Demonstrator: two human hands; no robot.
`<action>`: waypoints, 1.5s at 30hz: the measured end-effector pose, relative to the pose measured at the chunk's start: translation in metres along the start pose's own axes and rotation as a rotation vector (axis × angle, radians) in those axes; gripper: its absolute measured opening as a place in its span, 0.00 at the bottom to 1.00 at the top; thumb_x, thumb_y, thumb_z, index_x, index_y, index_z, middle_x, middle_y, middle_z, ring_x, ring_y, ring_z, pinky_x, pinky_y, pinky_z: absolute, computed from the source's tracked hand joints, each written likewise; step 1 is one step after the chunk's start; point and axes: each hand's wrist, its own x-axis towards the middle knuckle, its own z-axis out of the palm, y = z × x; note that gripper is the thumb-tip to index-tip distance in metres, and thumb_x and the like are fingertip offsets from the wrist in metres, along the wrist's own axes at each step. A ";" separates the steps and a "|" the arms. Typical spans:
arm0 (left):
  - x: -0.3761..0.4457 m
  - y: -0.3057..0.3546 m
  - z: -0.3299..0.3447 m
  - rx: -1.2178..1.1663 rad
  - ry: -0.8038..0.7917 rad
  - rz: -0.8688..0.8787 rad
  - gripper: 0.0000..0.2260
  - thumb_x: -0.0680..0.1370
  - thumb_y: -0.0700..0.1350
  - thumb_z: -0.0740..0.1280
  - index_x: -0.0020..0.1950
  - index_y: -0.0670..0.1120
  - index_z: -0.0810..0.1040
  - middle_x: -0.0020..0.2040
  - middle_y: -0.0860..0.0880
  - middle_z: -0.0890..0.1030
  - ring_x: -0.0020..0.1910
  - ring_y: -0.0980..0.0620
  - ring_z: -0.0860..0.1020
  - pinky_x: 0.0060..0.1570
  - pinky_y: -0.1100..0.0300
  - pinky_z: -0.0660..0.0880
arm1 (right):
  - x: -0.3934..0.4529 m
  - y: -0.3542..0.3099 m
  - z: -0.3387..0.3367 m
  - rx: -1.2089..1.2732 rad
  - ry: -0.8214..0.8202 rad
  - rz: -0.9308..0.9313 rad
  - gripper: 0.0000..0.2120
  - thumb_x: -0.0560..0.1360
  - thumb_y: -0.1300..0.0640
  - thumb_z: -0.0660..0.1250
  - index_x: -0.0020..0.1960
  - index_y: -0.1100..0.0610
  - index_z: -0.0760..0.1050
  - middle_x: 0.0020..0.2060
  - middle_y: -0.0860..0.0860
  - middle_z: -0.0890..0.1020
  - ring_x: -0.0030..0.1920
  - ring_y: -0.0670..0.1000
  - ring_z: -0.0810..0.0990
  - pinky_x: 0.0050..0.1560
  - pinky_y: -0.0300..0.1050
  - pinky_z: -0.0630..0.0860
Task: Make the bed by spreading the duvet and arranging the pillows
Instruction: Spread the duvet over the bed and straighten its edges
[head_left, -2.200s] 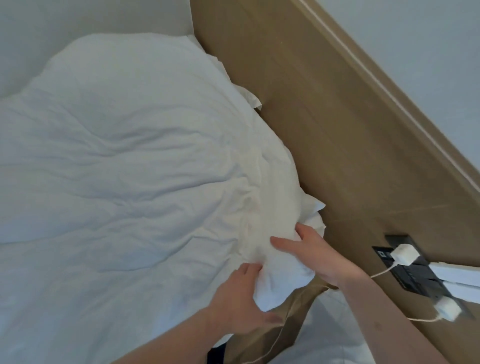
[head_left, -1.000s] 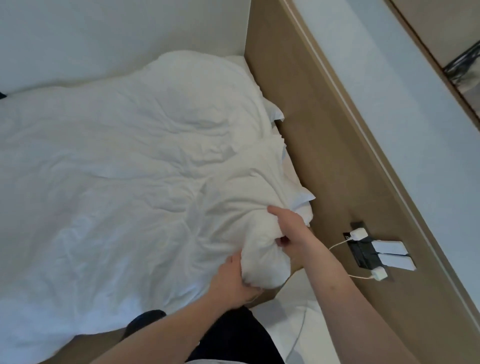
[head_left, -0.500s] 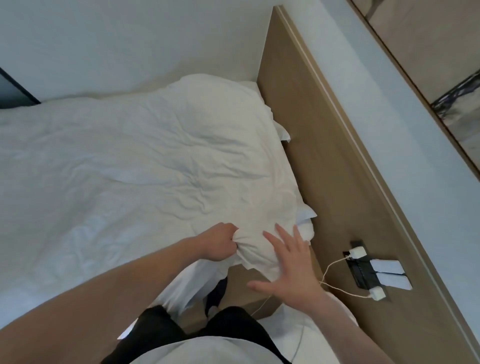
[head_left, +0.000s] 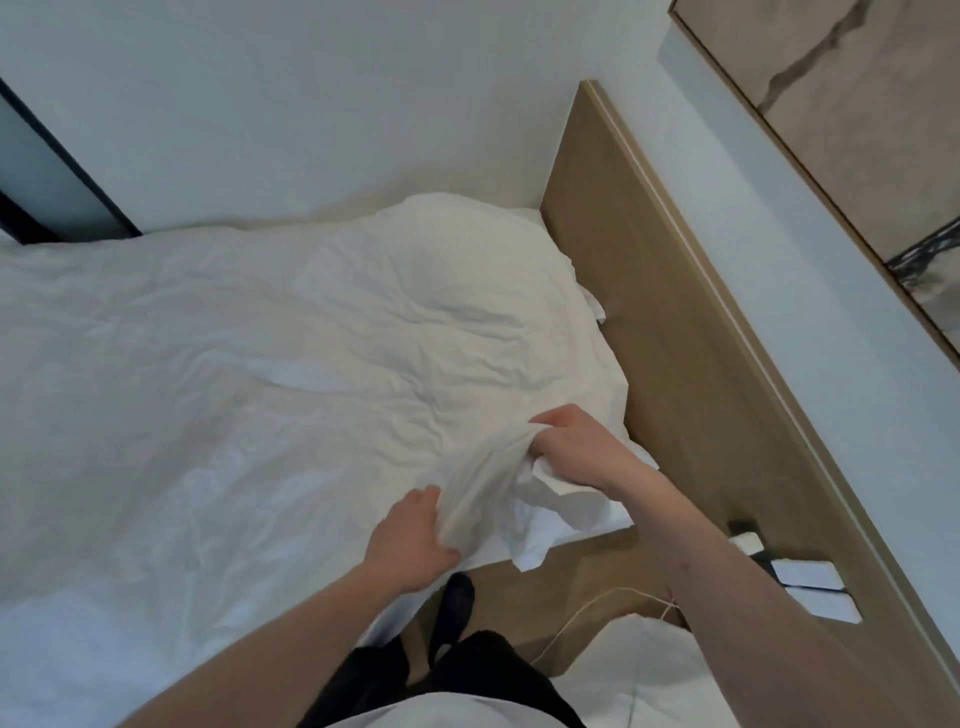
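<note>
A wrinkled white duvet (head_left: 249, 374) covers the whole bed and rises into a mound at the far corner by the headboard. Its near corner (head_left: 488, 483) is bunched up at the bed's edge. My left hand (head_left: 410, 540) grips the lower part of that bunch. My right hand (head_left: 576, 447) grips the upper part, fingers curled into the fabric. A white pillow corner (head_left: 597, 312) pokes out from under the duvet against the headboard. A second white edge (head_left: 641, 452) shows beyond my right hand.
A tan wooden headboard (head_left: 701, 338) runs along the right. White chargers (head_left: 805, 574) sit in a socket on it, with a cable (head_left: 587, 618) hanging down. White walls close off the far side. My dark-trousered legs (head_left: 452, 670) stand at the bed's near edge.
My right hand, open and off the duvet half a second ago, has come back and taken hold of the bunched corner. My left hand has shifted its hold lower. The view has lifted.
</note>
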 end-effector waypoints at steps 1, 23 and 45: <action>0.000 -0.012 0.012 -0.026 -0.011 -0.095 0.22 0.68 0.58 0.68 0.59 0.54 0.70 0.53 0.51 0.74 0.52 0.48 0.76 0.45 0.54 0.74 | -0.002 -0.003 0.000 0.013 -0.004 0.012 0.08 0.71 0.63 0.61 0.34 0.63 0.72 0.28 0.49 0.73 0.32 0.50 0.68 0.37 0.47 0.66; 0.101 -0.061 -0.106 -0.262 0.371 -0.478 0.08 0.74 0.35 0.61 0.47 0.46 0.77 0.45 0.45 0.81 0.44 0.43 0.77 0.38 0.56 0.70 | 0.121 0.126 -0.057 -0.412 0.310 0.210 0.03 0.76 0.53 0.65 0.48 0.48 0.78 0.41 0.46 0.81 0.41 0.53 0.80 0.39 0.48 0.79; 0.383 0.001 -0.375 0.103 0.642 -0.169 0.23 0.79 0.46 0.69 0.73 0.44 0.71 0.75 0.39 0.66 0.73 0.40 0.68 0.73 0.52 0.63 | 0.486 -0.104 -0.217 -0.442 0.557 -0.355 0.36 0.72 0.61 0.71 0.78 0.58 0.62 0.75 0.59 0.65 0.77 0.61 0.61 0.78 0.49 0.57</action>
